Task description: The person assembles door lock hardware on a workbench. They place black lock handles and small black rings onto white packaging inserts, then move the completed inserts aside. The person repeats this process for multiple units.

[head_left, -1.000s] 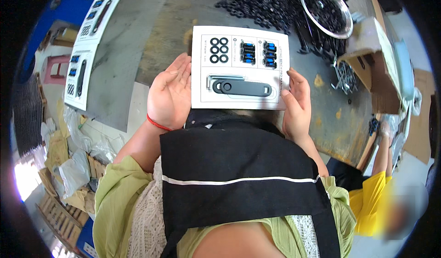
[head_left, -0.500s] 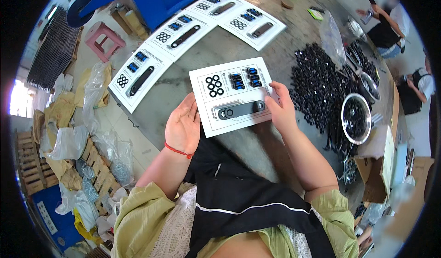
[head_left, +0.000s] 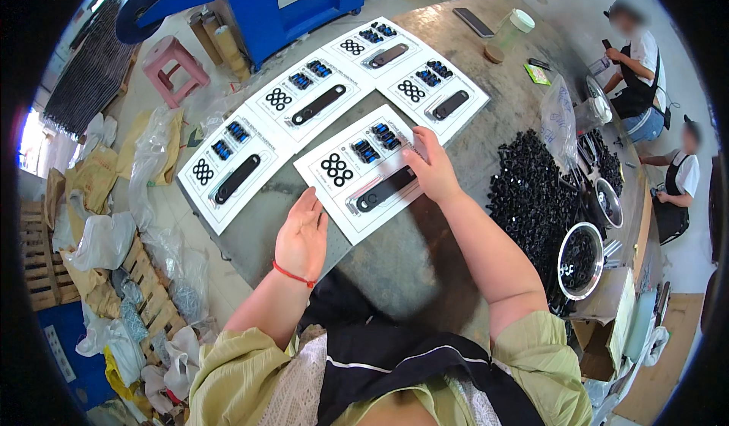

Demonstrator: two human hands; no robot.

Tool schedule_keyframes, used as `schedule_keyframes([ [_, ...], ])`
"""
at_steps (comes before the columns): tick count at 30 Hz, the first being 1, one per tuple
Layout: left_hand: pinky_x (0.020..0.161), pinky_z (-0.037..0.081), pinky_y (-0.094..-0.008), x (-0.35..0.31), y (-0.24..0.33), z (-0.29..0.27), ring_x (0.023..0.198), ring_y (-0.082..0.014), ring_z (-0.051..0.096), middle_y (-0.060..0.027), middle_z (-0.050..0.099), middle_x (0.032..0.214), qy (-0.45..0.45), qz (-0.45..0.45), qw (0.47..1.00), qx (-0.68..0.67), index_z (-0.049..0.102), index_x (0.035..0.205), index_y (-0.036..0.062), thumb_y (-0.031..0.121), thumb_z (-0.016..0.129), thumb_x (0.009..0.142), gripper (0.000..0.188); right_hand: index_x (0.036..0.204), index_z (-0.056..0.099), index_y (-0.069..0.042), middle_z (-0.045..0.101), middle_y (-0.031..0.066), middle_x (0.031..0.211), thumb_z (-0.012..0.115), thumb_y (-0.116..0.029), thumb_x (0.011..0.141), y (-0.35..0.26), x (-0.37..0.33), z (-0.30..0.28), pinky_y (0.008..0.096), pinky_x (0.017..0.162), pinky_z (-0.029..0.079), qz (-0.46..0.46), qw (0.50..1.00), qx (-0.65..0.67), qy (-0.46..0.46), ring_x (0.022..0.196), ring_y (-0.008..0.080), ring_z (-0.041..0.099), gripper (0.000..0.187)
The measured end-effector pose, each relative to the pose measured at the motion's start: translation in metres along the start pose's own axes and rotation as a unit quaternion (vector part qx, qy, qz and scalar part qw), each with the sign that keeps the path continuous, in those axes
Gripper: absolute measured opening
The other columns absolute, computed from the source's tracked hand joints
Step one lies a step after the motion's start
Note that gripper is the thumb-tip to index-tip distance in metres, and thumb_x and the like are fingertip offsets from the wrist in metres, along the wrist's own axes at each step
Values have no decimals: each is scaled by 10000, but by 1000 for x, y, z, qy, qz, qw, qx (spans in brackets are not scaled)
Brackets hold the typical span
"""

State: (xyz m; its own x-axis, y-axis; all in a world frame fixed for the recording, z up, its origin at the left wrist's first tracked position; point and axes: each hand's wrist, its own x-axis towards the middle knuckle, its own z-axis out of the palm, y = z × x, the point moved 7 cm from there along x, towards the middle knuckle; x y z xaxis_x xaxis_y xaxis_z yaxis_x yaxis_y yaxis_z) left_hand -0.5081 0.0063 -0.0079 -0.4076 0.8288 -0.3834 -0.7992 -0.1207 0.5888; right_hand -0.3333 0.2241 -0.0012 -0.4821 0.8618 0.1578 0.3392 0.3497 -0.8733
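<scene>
My right hand (head_left: 433, 165) grips a white printed card (head_left: 360, 171) by its right edge, thumb on top. Mounted on the card are black rings (head_left: 336, 170), blue-and-black small parts (head_left: 365, 151) and a long black bar-shaped part (head_left: 387, 189), partly covered by my right hand. Next to the card's lower left edge is my left hand (head_left: 302, 236), fingers stretched and palm turned toward it; whether it touches the edge I cannot tell. Beyond lie several similar cards in a curved row, among them a left card (head_left: 220, 166) and a right card (head_left: 456, 84).
Right of my arm spreads a heap of black parts (head_left: 524, 206), with metal bowls (head_left: 560, 274) beside it. A phone (head_left: 473, 23), a jar (head_left: 521, 22) and a green packet (head_left: 537, 74) lie farther back. A blue machine (head_left: 319, 8) stands behind. Two people are at the right.
The card has moved left and away from me, closer to the row, in my right hand. My left hand stays by its edge. The view has tilted up somewhat.
</scene>
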Motion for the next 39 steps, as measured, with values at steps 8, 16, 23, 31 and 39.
schedule_keyframes([
  [8, 1202, 101, -425, 9, -2, 15, 1483, -265, 205, -135, 280, 1578, -72, 3, 992, 106, 250, 1512, -33, 84, 514, 864, 710, 1321, 512, -29, 580, 210, 1251, 672, -311, 854, 7, 21, 5, 445, 1017, 390, -17, 996, -86, 9, 1167, 370, 536, 569],
  [16, 1191, 151, -521, 7, 17, 14, 1473, -358, 217, -198, 255, 1571, -120, 183, 506, 834, 287, 1494, -10, 350, 714, 824, 872, 1311, 467, 16, 481, 228, 1376, 642, -245, 877, -5, -78, -10, 515, 1079, 302, -21, 972, -219, 79, 1263, 405, 445, 536],
  [23, 1189, 139, -541, 8, -2, 9, 1479, -348, 199, -183, 232, 1585, -105, 192, 461, 860, 274, 1502, -7, 445, 714, 819, 930, 1388, 407, 23, 408, 231, 1470, 627, -335, 898, 1, -81, -5, 571, 1111, 241, -35, 953, -297, 37, 1372, 416, 353, 646],
  [31, 1189, 119, -543, 10, -7, 12, 1479, -323, 205, -161, 236, 1590, -90, 223, 445, 863, 273, 1504, -3, 484, 673, 841, 915, 1372, 436, 4, 432, 212, 1469, 635, -352, 891, 7, -74, -5, 569, 1091, 247, -40, 935, -347, 55, 1369, 398, 374, 630],
  [39, 1190, 114, -531, 8, -10, 13, 1480, -316, 200, -159, 236, 1588, -67, 210, 438, 872, 270, 1505, -4, 506, 635, 864, 897, 1390, 440, -5, 423, 198, 1487, 637, -419, 885, 4, -73, -3, 565, 1098, 246, -31, 927, -370, 48, 1378, 380, 375, 683],
])
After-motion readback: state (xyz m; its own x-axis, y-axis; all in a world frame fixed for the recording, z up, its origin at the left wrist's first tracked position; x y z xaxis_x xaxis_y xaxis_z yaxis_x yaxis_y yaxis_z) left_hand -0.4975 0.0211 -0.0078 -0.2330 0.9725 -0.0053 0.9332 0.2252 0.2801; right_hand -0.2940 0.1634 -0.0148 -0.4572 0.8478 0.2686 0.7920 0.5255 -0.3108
